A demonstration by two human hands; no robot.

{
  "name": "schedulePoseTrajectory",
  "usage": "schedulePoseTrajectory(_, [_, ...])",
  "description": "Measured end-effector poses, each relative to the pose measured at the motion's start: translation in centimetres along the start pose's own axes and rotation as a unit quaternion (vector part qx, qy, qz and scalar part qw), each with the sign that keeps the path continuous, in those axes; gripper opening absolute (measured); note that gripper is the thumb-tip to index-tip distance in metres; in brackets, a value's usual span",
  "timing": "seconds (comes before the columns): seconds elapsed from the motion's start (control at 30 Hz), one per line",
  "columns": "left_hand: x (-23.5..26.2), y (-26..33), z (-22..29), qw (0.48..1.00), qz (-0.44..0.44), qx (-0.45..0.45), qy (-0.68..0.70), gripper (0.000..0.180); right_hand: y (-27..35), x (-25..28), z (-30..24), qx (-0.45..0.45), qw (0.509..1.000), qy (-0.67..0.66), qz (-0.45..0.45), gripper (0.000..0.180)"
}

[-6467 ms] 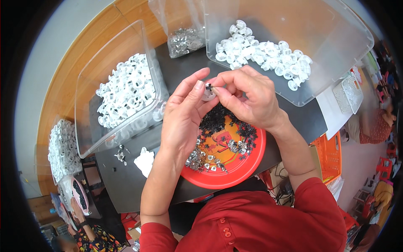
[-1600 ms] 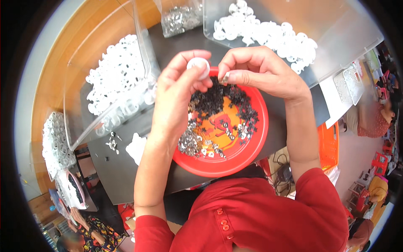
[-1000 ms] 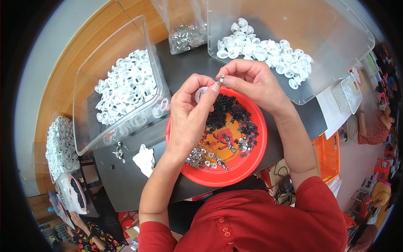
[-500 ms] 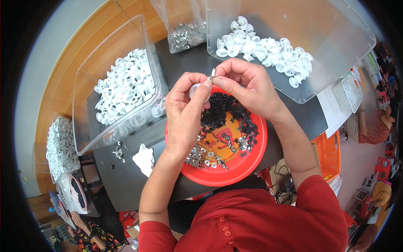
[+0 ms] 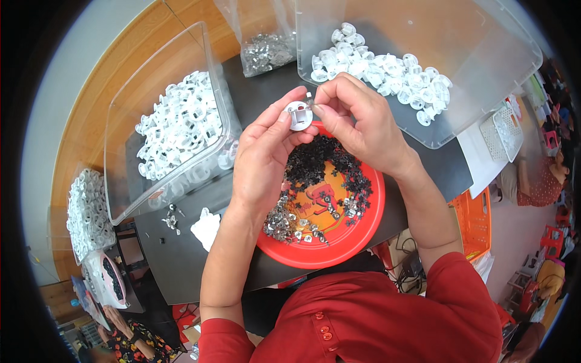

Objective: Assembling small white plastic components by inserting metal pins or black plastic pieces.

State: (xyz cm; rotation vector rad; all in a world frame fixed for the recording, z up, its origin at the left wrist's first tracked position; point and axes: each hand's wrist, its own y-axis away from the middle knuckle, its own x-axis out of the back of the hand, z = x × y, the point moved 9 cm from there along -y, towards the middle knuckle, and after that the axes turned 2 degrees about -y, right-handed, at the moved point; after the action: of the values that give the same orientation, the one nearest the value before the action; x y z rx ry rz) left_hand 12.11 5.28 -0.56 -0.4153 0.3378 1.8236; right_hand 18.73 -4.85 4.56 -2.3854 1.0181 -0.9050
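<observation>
Near the tray's [image 5: 321,256] far rim, the left hand [image 5: 263,138] grips a white disc [image 5: 299,117]; the right hand [image 5: 362,118] pinches a seemingly metal piece [image 5: 309,95].

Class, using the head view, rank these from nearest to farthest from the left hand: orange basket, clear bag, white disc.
1. White disc: held in the left hand.
2. Clear bag: straight ahead, beyond the hand.
3. Orange basket: well over to the right.

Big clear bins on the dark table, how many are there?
2: left bin, to the left of the left hand; right bin, beyond the right hand.
</observation>
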Motion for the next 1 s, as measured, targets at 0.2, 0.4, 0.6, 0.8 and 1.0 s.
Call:
schedulePoseTrajectory(0.2, [0.1, 0.0, 0.1, 1.000, -0.004, -0.007, 0.007, 0.039, 0.3, -0.9, -0.7, 0.052, 0.997, 0.061, -0.021, 0.013])
schedulePoseTrajectory(0.4, [-0.2, -0.3, -0.3, 0.999, -0.008, 0.013, 0.045, 0.039, 0.2, -0.6, -0.9, 0.094, 0.987, 0.132, -0.015, 0.013])
schedulePoseTrajectory(0.6, [0.5, -0.3, -0.5, 1.000, 0.005, 0.016, 0.009, 0.038, 0.4, -1.2, -2.1, 0.159, 0.969, 0.188, -0.034, 0.013])
schedulePoseTrajectory(0.8, [0.9, -0.4, -1.3, 0.999, -0.002, 0.023, -0.032, 0.041, 0.7, -2.0, -2.1, 0.176, 0.952, 0.245, -0.054, 0.010])
schedulePoseTrajectory(1.0, [0.9, -0.4, -1.3, 1.000, 0.029, 0.009, 0.003, 0.035, 0.5, -0.5, -1.4, 0.136, 0.976, 0.166, 0.026, 0.007])
